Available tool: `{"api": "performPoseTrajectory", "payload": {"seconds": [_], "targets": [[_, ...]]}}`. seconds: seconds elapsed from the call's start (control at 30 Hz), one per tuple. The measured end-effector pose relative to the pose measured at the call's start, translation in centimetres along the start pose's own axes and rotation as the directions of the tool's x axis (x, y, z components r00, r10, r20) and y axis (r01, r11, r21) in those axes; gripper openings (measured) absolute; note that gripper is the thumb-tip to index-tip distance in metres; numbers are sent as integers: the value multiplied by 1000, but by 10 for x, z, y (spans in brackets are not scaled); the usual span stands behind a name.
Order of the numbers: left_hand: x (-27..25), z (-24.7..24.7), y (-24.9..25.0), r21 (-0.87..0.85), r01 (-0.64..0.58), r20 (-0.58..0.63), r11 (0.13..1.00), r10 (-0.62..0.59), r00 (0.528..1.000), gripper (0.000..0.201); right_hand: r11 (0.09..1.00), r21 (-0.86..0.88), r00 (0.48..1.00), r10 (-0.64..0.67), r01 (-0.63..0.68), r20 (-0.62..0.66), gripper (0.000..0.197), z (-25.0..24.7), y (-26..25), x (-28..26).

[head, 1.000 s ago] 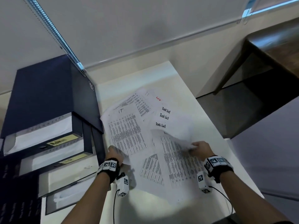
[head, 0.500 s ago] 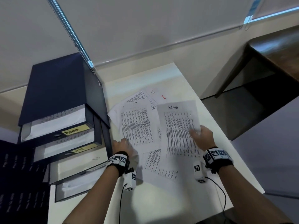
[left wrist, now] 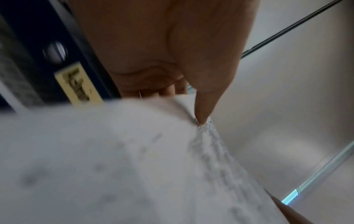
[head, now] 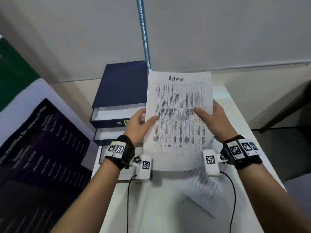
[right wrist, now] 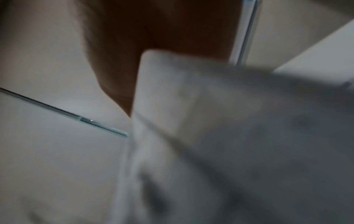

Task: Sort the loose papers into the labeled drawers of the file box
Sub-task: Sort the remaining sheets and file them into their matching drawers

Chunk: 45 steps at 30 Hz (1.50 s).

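White "Admin" sheet [head: 178,113] pinched at side edges by both hands, above table [head: 168,207].

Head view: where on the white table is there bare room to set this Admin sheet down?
Bare table shows near the front edge, between the two forearms. The Admin sheet, gripped by the left hand and right hand, hides the middle. Crowded: file box on the left, loose paper front right.
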<state>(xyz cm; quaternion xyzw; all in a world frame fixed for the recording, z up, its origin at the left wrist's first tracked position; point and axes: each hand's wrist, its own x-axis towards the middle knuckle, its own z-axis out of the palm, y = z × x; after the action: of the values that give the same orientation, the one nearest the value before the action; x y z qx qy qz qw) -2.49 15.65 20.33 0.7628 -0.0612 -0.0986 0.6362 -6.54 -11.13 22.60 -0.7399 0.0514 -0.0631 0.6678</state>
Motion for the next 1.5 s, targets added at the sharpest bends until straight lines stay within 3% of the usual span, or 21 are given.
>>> {"api": "performPoseTrajectory", "payload": {"seconds": [0.07, 0.2, 0.3, 0.4, 0.57, 0.73, 0.8, 0.87, 0.93, 1.03, 1.07, 1.13, 1.2, 1.3, 1.4, 1.5], "targets": [[-20, -35, 5, -18, -20, -55, 1000, 19, 998, 29, 999, 46, 997, 0, -3, 73, 50, 32, -6, 4], [-51, -98, -1, -180, -3, -218, 984, -37, 975, 47, 978, 142, 969, 120, -153, 214, 77, 97, -13, 4], [-71, -139, -24, -220, 39, -281, 975, -101, 954, 59, 970, 71, 922, 198, -234, 333, 55, 143, -12, -1], [-89, -169, -46, -238, 69, -273, 969, -135, 953, 71, 899, 88, 854, 372, -429, 363, 43, 174, -6, 5], [-99, -195, -48, -234, 30, -277, 972, -96, 956, 34, 748, 193, 739, 516, -635, 433, 33, 197, -7, 15], [-88, -204, -35, -341, 110, -169, 934, -176, 970, 28, 750, 198, 750, 526, -632, 402, 34, 206, -12, 39], [-77, -205, -37, -255, 116, -147, 960, -157, 977, 31, 765, 221, 781, 515, -604, 352, 37, 211, -14, 51], [-62, -205, -43, -200, 113, -206, 973, -154, 966, 35, 811, 217, 829, 479, -544, 289, 36, 212, -16, 58], [-44, -204, -52, -146, 120, -309, 982, -161, 937, 32, 854, 108, 835, 459, -508, 303, 39, 204, -14, 60], [-18, -200, -60, -25, 139, -414, 990, -137, 900, 29, 842, -48, 726, 490, -537, 483, 40, 189, -11, 57], [-10, -197, -59, 32, 147, -438, 989, -118, 891, 29, 848, -55, 725, 483, -527, 491, 39, 185, -5, 60], [5, -187, -58, 170, 151, -477, 974, -53, 877, 29, 887, -46, 806, 439, -460, 397, 37, 185, 4, 69], [17, -177, -56, 398, 135, -482, 908, 82, 872, 30, 922, -3, 895, 378, -388, 238, 33, 187, 15, 83], [34, -162, -56, 732, 14, -307, 681, 311, 899, 24, 935, 106, 940, 329, -337, 92, 24, 188, 28, 102], [43, -137, -55, 871, -123, -8, 476, 265, 964, 44, 924, 215, 948, 299, -316, 109, 16, 179, 35, 112], [52, -125, -66, 916, -98, 45, 389, 143, 989, 59, 909, 195, 930, 358, -368, 85, 16, 154, 60, 112]]}}
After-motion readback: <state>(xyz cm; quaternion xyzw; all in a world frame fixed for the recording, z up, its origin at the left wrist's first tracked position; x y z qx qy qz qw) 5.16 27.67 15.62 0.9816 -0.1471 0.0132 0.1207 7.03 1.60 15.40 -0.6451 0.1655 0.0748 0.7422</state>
